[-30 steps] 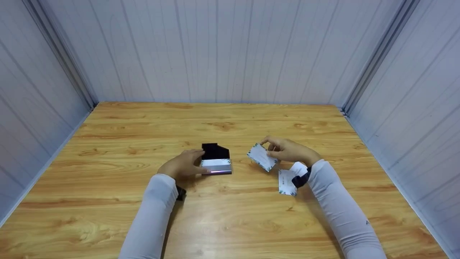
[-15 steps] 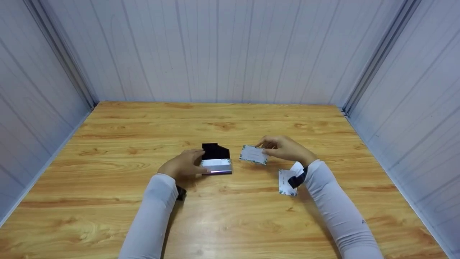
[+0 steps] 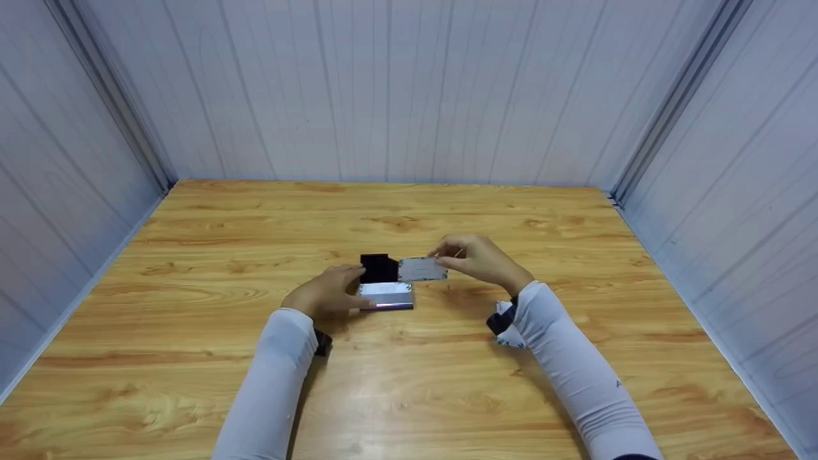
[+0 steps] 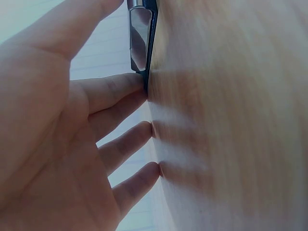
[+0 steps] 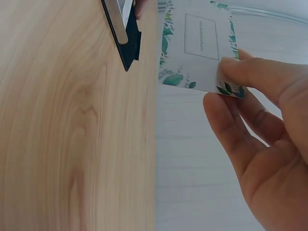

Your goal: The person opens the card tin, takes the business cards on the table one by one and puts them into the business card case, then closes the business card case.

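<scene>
A business card holder [image 3: 388,298], silver in front with a black flap [image 3: 377,269] standing open behind, lies on the wooden table. White card edges show inside it. My left hand [image 3: 326,291] rests at its left side, thumb on the silver front and index finger against the black flap [image 4: 146,82]; the other fingers are spread, tips on the table. Between thumb and fingers, my right hand [image 3: 482,259] pinches a white business card [image 5: 202,48] with a green leaf border by one corner. The card is raised and overlaps the flap's right part in the head view.
More leaf-bordered cards [image 3: 511,337] lie on the table at the right, partly hidden under the right wrist and its black camera [image 3: 500,322]. Pale panel walls [image 3: 409,96] enclose the wooden tabletop [image 3: 396,396] at the back and both sides.
The right hand has carried its business card leftward up to the holder and turned it from slanted to level. The left hand and the card holder have stayed in place.
</scene>
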Available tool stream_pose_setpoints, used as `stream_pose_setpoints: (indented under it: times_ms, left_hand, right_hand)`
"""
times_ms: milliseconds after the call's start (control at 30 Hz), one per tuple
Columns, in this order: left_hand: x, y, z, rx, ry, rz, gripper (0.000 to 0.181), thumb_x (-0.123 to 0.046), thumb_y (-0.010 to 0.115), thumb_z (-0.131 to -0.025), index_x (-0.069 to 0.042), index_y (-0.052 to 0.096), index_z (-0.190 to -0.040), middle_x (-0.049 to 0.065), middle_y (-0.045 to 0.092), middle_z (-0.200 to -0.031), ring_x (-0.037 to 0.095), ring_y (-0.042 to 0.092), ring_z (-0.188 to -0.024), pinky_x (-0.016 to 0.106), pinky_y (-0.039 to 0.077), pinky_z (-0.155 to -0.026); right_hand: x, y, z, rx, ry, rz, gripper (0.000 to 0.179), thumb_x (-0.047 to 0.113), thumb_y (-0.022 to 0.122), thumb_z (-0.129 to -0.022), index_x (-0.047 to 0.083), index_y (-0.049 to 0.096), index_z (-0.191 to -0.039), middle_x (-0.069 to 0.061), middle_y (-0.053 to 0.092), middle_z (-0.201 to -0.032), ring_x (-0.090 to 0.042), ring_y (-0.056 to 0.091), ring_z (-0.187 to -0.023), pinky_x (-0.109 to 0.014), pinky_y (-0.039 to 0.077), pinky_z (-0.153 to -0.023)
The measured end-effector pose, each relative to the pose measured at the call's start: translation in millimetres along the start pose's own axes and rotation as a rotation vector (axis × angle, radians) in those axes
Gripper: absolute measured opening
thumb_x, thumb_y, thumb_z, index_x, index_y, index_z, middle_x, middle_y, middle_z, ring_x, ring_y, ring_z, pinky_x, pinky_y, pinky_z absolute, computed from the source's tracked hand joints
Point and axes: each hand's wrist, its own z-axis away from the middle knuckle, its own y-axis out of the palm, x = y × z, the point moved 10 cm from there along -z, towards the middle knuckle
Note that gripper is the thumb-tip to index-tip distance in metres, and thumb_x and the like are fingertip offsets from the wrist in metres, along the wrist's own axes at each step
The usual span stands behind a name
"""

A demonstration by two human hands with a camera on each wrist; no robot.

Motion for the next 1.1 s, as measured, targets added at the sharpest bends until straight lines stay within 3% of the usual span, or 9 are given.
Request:
stream_pose_setpoints:
  times_ms: [367,633,933,1100]
  left_hand:
    - [1.6,-1.1,-2.3,-0.001,0.006,-0.017,0.091,-0.056,0.067,-0.092,-0.013,0.026,-0.161,0.012,0.023,-0.164,0.034,0.015,-0.151,0.055,0.018,-0.119]
    - [2.3,-2.0,-1.9,-0.007,-0.01,-0.003,0.093,-0.057,0.068,-0.091,-0.012,0.026,-0.16,0.011,0.025,-0.163,0.033,0.017,-0.15,0.055,0.021,-0.118]
    - [-5.8,-3.5,-3.4,-0.037,0.044,0.06,0.078,-0.052,0.073,-0.089,-0.02,0.042,-0.153,0.006,0.041,-0.154,0.027,0.032,-0.143,0.051,0.029,-0.115]
    - [-7.2,-2.8,-4.0,-0.038,0.051,0.065,0.077,-0.052,0.073,-0.089,-0.018,0.044,-0.151,0.008,0.04,-0.154,0.029,0.031,-0.143,0.052,0.028,-0.115]
  right_hand:
    - [12.6,20.0,-22.7,-0.041,-0.059,0.015,0.019,0.01,0.063,-0.1,0.011,0.077,-0.113,0.001,0.073,-0.108,-0.012,0.067,-0.087,-0.031,0.057,-0.078]
    - [16.8,32.4,-35.3,-0.088,-0.057,-0.011,0.016,0.008,0.066,-0.099,0.01,0.077,-0.11,0.002,0.074,-0.105,-0.011,0.067,-0.088,-0.029,0.057,-0.078]
    - [13.5,52.0,-43.5,-0.049,-0.013,-0.003,0.017,0.005,0.065,-0.098,0.007,0.077,-0.11,-0.002,0.075,-0.104,-0.012,0.068,-0.092,-0.027,0.056,-0.08]
    - [9.0,57.7,-42.9,-0.019,0.023,0.004,0.018,0.006,0.065,-0.098,0.008,0.077,-0.112,-0.001,0.074,-0.106,-0.011,0.067,-0.092,-0.027,0.056,-0.08]
